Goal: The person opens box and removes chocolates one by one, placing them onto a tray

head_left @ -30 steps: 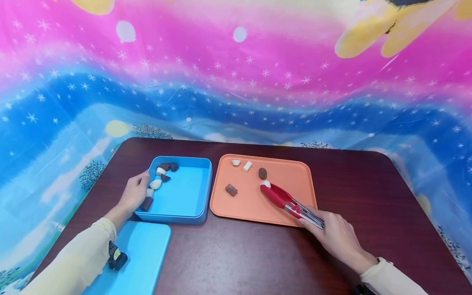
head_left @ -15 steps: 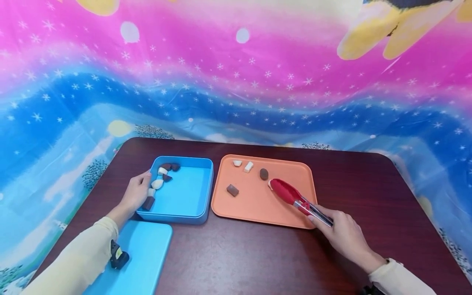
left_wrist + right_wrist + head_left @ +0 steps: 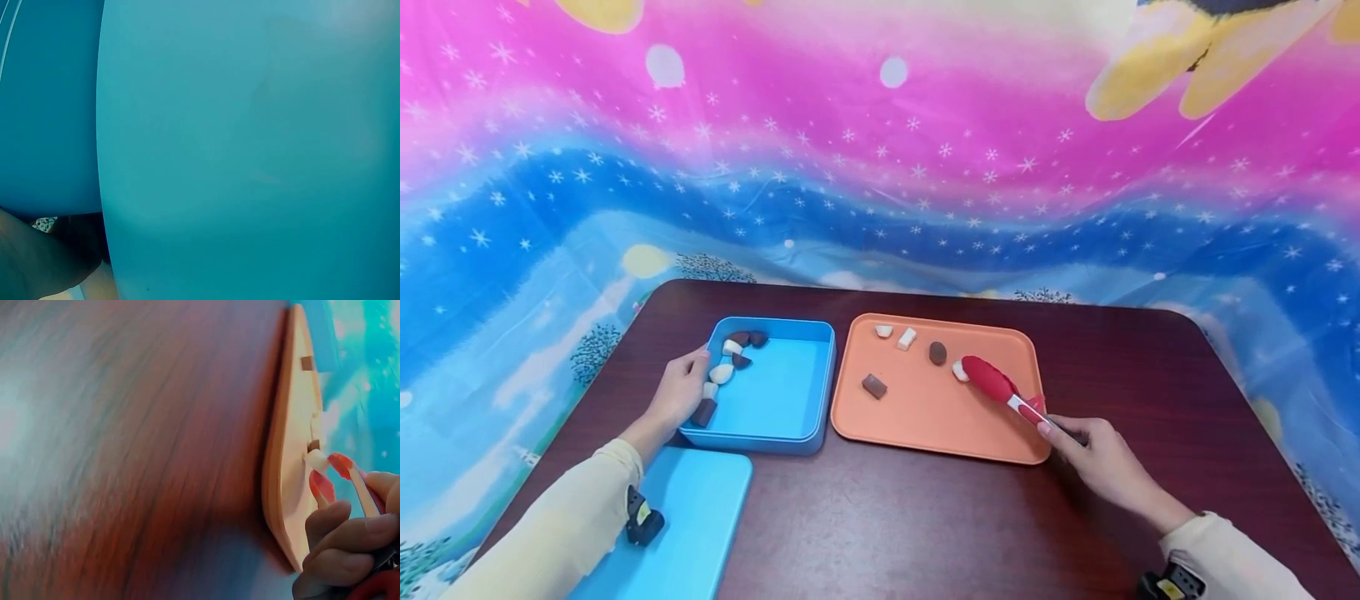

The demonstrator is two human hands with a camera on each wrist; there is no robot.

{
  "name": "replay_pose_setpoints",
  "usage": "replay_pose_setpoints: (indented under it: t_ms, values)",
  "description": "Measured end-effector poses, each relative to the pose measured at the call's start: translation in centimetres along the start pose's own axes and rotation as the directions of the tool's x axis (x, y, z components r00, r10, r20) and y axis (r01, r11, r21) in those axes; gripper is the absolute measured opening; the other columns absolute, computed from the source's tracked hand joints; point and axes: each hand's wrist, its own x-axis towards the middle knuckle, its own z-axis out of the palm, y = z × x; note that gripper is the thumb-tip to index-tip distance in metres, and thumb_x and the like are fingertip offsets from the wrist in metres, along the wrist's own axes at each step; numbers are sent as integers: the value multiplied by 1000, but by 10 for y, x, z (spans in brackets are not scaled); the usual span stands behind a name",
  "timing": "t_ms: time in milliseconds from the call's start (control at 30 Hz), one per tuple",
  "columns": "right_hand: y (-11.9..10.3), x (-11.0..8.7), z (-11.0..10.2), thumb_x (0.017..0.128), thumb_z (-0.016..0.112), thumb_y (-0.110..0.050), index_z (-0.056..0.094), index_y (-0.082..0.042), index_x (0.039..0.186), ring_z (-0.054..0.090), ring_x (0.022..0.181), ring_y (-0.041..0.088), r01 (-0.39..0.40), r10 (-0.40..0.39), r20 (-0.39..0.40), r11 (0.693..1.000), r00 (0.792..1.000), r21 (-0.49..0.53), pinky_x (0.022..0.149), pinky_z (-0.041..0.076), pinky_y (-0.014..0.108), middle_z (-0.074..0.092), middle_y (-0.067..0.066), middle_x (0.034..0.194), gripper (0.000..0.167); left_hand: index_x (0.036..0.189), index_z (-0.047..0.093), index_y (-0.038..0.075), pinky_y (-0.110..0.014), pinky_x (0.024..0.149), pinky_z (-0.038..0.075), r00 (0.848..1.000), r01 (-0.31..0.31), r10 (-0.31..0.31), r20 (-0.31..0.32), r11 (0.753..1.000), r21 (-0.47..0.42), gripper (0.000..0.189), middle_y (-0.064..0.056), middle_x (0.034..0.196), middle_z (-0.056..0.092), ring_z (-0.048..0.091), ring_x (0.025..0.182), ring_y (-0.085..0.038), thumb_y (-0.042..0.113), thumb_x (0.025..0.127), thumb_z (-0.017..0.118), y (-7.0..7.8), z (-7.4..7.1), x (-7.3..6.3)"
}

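Note:
In the head view my right hand point(image 3: 1101, 462) grips red-tipped metal tongs point(image 3: 988, 379) over the right half of the orange tray point(image 3: 925, 417). A white chocolate-like piece point(image 3: 960, 371) sits right at their tips; the right wrist view has this white piece point(image 3: 317, 460) between the two red tips. A brown oval piece point(image 3: 937, 353) lies just left of it. My left hand point(image 3: 679, 390) holds the left wall of the blue box point(image 3: 775, 446), thumb at the rim, other fingers mostly hidden. Brown and white pieces line the box's left side inside.
Elsewhere on the tray are a brown block point(image 3: 874, 386) and two white pieces, one of them a small white block point(image 3: 906, 338). A flat blue lid point(image 3: 700, 508) lies in front of the box, under my left forearm. A printed cloth point(image 3: 880, 167) hangs behind the dark table point(image 3: 850, 533).
The tongs have shifted right and turned, and the white piece at their tips now lies a little farther right on the tray. My left hand stays on the box.

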Motion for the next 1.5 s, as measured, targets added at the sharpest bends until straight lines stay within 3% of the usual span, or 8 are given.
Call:
replay_pose_setpoints:
  t_ms: [100, 367, 600, 967, 1200, 1333, 1400, 1500]
  values:
    - [4, 3, -2, 104, 57, -34, 67, 4, 128, 39, 52, 3, 1, -2, 19, 999, 1000, 34, 46, 34, 22, 59, 5, 68, 46, 161, 14, 4, -68, 122, 22, 1000, 8, -8, 4, 1000, 3, 63, -25, 167, 19, 17, 154, -47, 43, 112, 20, 0, 1, 1]
    - [4, 2, -4, 100, 61, -48, 55, 6, 141, 46, 65, 9, -50, 48, -34, 996, 998, -74, 52, 36, 23, 70, 16, 92, 68, 162, 13, 6, -68, 121, 23, 1000, 14, -14, 9, 1000, -2, 64, -23, 167, 19, 18, 154, -47, 46, 111, 19, -2, 1, 1]
    - [-11, 4, -4, 88, 68, -63, 49, 2, 147, 44, 61, 13, -100, 95, -56, 989, 994, -111, 49, 35, 25, 51, 4, 70, 90, 161, 16, 5, -67, 122, 23, 1000, 0, 0, 3, 1000, -9, 64, -23, 167, 20, 18, 155, -46, 44, 111, 20, -1, 0, 2]
    - [-34, 10, 7, 80, 72, -71, 48, -7, 150, 46, 62, 16, -79, 66, -99, 988, 993, -134, 48, 36, 28, 55, 4, 71, 98, 161, 16, 4, -68, 121, 23, 1000, -1, 1, 1, 1000, -5, 64, -24, 167, 20, 19, 154, -48, 44, 111, 20, -2, 1, 1]
    - [-45, 13, 16, 78, 75, -69, 65, -13, 120, 43, 54, 13, -34, 21, -112, 993, 993, -110, 43, 35, 26, 49, -1, 66, 71, 161, 16, 2, -67, 122, 22, 1000, 0, -1, 5, 1000, 21, 65, -27, 166, 20, 17, 154, -48, 44, 111, 19, -1, 3, 0]
    - [-51, 17, 24, 77, 75, -70, 66, -17, 119, 44, 57, 12, 10, -21, -112, 995, 993, -95, 44, 36, 26, 51, -2, 67, 69, 161, 14, 3, -67, 122, 22, 1000, 10, -10, 7, 1000, 21, 66, -26, 166, 19, 17, 154, -48, 45, 111, 19, 0, 2, -1]
    - [-55, 19, 28, 76, 76, -70, 66, -18, 123, 45, 57, 13, 28, -36, -102, 996, 994, -80, 45, 36, 26, 52, -3, 67, 70, 161, 13, 4, -68, 121, 25, 1000, 13, -14, 16, 1000, 17, 66, -27, 166, 20, 19, 153, -49, 46, 111, 18, -1, 1, -3]
    - [-62, 21, 33, 75, 76, -71, 64, -19, 131, 45, 56, 12, 46, -52, -94, 997, 994, -65, 45, 36, 26, 51, -4, 66, 76, 162, 21, 7, -58, 110, 47, 1000, 19, -19, 21, 1000, 10, 67, -30, 152, 43, 40, 142, -47, 50, 110, 18, 0, 1, -5]
